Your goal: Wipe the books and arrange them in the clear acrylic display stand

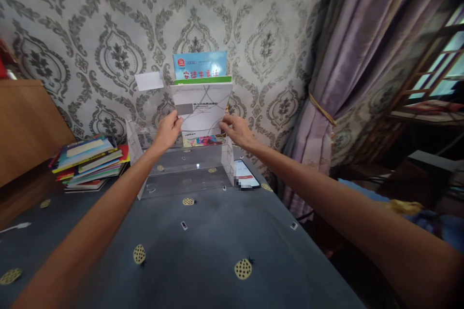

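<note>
A white booklet [203,118] with grey printing is upright between my two hands. My left hand [169,130] pinches its left edge, and my right hand [235,130] pinches its right edge. Just behind it show a green-edged book [217,79] and a taller light-blue book [203,60] with red characters. Below the booklet's bottom edge a strip of colourful cover [205,140] shows. These books stand at the back of a clear stepped rack [188,178], whose see-through side panels rise left and right.
A stack of books [92,164] lies left of the rack. A phone [246,174] rests against the rack's right side. The dark patterned tablecloth [203,260] covers the table; a white cable end [21,226] lies at left. Purple curtain [311,154] hangs at right.
</note>
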A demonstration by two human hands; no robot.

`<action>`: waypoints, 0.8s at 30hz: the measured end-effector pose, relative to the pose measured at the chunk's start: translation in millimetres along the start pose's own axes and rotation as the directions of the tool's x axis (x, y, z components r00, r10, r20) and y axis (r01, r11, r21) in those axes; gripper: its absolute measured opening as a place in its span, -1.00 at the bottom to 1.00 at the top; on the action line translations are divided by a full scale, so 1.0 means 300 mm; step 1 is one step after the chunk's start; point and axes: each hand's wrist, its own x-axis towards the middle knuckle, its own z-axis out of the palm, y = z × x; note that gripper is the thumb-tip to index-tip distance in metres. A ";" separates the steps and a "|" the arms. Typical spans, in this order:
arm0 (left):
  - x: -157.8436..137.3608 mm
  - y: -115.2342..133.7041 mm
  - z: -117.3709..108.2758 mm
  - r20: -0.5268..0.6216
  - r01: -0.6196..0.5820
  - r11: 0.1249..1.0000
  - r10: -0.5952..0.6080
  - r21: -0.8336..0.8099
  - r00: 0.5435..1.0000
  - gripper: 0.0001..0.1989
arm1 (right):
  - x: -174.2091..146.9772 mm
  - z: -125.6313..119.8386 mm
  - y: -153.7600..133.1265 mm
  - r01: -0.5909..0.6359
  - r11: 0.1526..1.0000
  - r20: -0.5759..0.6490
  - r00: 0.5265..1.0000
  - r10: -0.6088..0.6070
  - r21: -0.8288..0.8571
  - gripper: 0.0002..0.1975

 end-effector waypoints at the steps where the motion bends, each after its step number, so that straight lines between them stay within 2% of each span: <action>1: -0.003 -0.002 0.002 0.005 0.002 0.999 -0.002 0.050 1.000 -0.81 | -0.003 0.001 0.002 0.001 1.000 0.000 1.000 -0.001 0.004 -0.81; 5: -0.013 0.002 -0.002 0.024 0.015 0.973 -0.021 0.231 0.999 -0.85 | -0.010 0.004 0.002 0.003 1.000 -0.022 1.000 -0.002 0.030 -0.86; 10: -0.020 0.030 -0.002 0.061 0.018 0.951 -0.038 0.307 0.997 -0.88 | -0.003 0.010 0.002 -0.016 0.998 -0.128 0.992 0.022 0.055 -0.87; 19: -0.029 0.061 0.018 0.041 0.049 0.907 -0.073 0.419 0.997 -0.86 | 0.008 0.007 0.009 -0.060 0.998 -0.164 0.984 0.064 0.028 -0.89; 24: -0.031 0.074 0.029 0.026 0.043 0.847 -0.067 0.530 0.997 -0.85 | 0.010 0.009 0.027 -0.080 0.997 -0.182 0.980 0.080 0.005 -0.94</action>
